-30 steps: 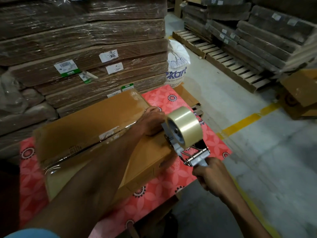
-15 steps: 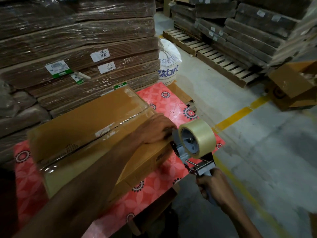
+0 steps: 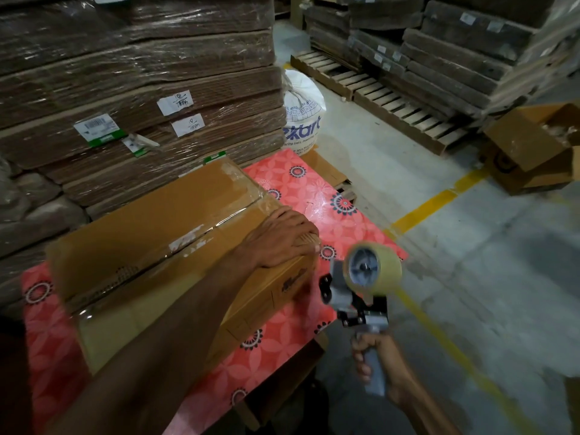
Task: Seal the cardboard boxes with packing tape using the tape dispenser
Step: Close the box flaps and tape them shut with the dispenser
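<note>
Wrapped stacks of flattened cardboard [image 3: 141, 73] fill the warehouse behind a table [image 3: 314, 196] covered in red flowered cloth. On it lies the cardboard box [image 3: 150, 221], with a shiny strip of tape [image 3: 219, 223] along its top seam. The left hand [image 3: 282, 243] lies flat on the box's end, fingers [image 3: 309, 238] pressed together over the strip. The right hand [image 3: 379, 362] has its fingers curled round the handle of the tape dispenser [image 3: 354, 296], which hangs just beside that end, clear of the box. Whether tape joins the two is too blurred to tell. The step looks like finishing the strip, so rub the tail firmly down over the edge onto the end face. Point the blade away from the pressing hand.
</note>
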Demonstrator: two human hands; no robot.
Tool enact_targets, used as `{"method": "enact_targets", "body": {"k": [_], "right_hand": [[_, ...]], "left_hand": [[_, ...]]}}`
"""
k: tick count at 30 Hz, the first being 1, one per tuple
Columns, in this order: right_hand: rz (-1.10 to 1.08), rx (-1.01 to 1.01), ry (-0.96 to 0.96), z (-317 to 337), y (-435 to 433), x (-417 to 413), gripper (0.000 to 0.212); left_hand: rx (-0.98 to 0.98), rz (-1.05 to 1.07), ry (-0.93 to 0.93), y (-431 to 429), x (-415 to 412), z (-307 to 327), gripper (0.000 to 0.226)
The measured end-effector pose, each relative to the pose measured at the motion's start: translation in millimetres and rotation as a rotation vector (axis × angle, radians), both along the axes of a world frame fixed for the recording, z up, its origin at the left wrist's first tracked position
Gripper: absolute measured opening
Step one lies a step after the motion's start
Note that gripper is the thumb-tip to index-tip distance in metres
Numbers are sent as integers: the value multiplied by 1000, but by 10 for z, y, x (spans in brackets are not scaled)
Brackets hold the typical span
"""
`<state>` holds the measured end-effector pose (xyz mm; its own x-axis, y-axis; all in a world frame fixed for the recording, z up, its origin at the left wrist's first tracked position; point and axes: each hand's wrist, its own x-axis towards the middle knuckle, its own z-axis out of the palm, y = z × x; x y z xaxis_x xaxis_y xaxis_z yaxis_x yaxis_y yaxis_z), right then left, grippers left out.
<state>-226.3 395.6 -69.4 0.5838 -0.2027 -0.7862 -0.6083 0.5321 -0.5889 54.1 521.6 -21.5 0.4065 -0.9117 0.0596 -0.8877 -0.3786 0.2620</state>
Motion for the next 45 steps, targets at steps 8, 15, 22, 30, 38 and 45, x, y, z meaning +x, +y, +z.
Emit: {"method": "enact_targets", "body": {"k": [8, 15, 22, 30, 38, 45], "right_hand": [[-79, -611, -24, -135, -205, 403, 26], [341, -1057, 16, -320, -701, 1271, 46], [551, -1089, 153, -686, -796, 1333, 54], [505, -1597, -203, 448, -697, 2226, 30], [938, -1405, -809, 634, 264, 3369, 34], [1074, -1440, -682, 370, 468, 3948, 66]], "left_hand": [[-90, 170, -51, -153, -195, -28, 47], [-17, 245, -89, -241, -370, -24, 52], [-14, 287, -79, -254, -346, -73, 50], [-296, 420, 230, -170, 29, 102, 41], [53, 713, 26, 417, 1375, 19, 58], [110, 726, -3, 499, 1924, 10, 53]]}}
